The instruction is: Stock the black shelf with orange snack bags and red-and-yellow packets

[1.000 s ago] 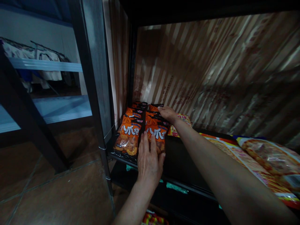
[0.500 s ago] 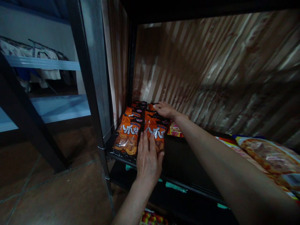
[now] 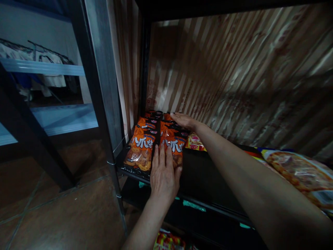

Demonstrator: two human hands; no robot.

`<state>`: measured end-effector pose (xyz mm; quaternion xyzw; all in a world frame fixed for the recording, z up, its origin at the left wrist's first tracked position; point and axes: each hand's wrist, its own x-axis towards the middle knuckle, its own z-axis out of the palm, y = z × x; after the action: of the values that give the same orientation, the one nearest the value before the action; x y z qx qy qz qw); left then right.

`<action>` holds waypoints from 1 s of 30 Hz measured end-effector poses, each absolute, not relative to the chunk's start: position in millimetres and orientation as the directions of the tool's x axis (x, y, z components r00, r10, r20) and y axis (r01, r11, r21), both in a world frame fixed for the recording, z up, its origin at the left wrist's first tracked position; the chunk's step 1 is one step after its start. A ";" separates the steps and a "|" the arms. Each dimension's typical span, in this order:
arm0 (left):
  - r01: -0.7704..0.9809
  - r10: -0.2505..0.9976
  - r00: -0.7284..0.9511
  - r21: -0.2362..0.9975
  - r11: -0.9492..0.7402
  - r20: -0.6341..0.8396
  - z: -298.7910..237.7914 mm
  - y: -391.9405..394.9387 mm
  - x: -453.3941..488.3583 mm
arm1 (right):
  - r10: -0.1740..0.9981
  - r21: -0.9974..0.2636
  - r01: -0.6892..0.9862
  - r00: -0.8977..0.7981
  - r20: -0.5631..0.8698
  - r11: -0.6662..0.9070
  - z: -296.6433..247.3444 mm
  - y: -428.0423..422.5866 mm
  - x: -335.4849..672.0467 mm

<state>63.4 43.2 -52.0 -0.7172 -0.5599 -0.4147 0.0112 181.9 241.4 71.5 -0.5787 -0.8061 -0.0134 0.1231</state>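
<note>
Several orange snack packets (image 3: 142, 147) lie in two overlapping rows at the left end of a black shelf (image 3: 205, 180). My left hand (image 3: 163, 172) lies flat on the front packet of the right row, fingers stretched out together. My right hand (image 3: 185, 120) reaches to the back of that same row and rests flat on the rear packets, fingers extended. A small yellow-red packet (image 3: 195, 141) lies just right of the orange rows, partly under my right forearm.
Large snack bags (image 3: 296, 173) lie at the shelf's right end. Striped paper (image 3: 234, 76) lines the back and side walls. A grey metal post (image 3: 101, 83) stands left of the shelf above a brown tiled floor (image 3: 59, 211). More packets (image 3: 169, 241) show on a lower level.
Both hands have stayed on the right row of orange packets. My right hand slid slightly farther back and left. The view shifted a little, moving the shelf up in the picture.
</note>
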 end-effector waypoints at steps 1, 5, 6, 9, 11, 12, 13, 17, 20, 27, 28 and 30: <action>0.813 0.797 0.027 0.451 -0.369 0.603 -51.9 43.2 63.4 | 0.926 -0.119 0.934 -0.307 0.221 0.338 74.5 237.9 179.2; 0.810 0.808 0.024 0.462 -0.361 0.589 -51.6 42.8 63.6 | 0.904 -0.077 0.908 -0.398 0.154 0.413 87.0 215.1 165.9; 0.810 0.812 0.023 0.465 -0.357 0.583 -51.4 42.6 63.7 | 0.897 -0.047 0.899 -0.429 0.105 0.436 89.1 209.3 163.0; 0.810 0.828 0.021 0.476 -0.343 0.560 -50.0 41.3 64.0 | 0.892 0.035 0.893 -0.450 0.044 0.449 91.5 199.6 158.5; 0.809 0.837 0.023 0.481 -0.336 0.546 -49.0 40.2 64.2 | 0.912 0.002 0.917 -0.397 0.103 0.399 90.4 201.2 159.1; 0.810 0.841 0.023 0.483 -0.333 0.541 -48.5 39.6 64.4 | 0.925 -0.034 0.930 -0.358 0.127 0.365 89.2 203.9 160.3; 0.811 0.843 0.022 0.483 -0.330 0.537 -48.1 39.0 64.5 | 0.938 -0.074 0.941 -0.319 0.137 0.331 87.7 207.3 162.0; 0.822 0.850 0.004 0.481 -0.303 0.527 -47.1 37.3 65.3 | 0.958 -0.134 0.956 -0.240 0.157 0.261 79.8 219.7 170.0; 0.829 0.849 -0.007 0.478 -0.291 0.529 -47.1 37.5 65.7 | 0.932 -0.105 0.952 -0.252 0.262 0.287 75.4 223.2 174.2; 0.840 0.845 -0.008 0.462 -0.284 0.534 -48.8 38.2 66.3 | 0.907 -0.064 0.962 -0.227 0.355 0.266 76.6 226.8 175.0; 0.844 0.848 -0.006 0.458 -0.280 0.529 -48.9 38.1 66.4 | 0.907 -0.060 0.962 -0.231 0.351 0.268 76.2 226.9 174.9; 0.850 0.855 -0.004 0.451 -0.271 0.519 -48.7 38.0 66.6 | 0.910 -0.053 0.958 -0.248 0.334 0.280 74.4 226.1 174.7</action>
<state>66.6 38.0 -48.7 -0.7059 -0.6039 -0.3702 -0.0029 174.7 226.1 74.4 -0.5944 -0.7857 -0.0808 0.1512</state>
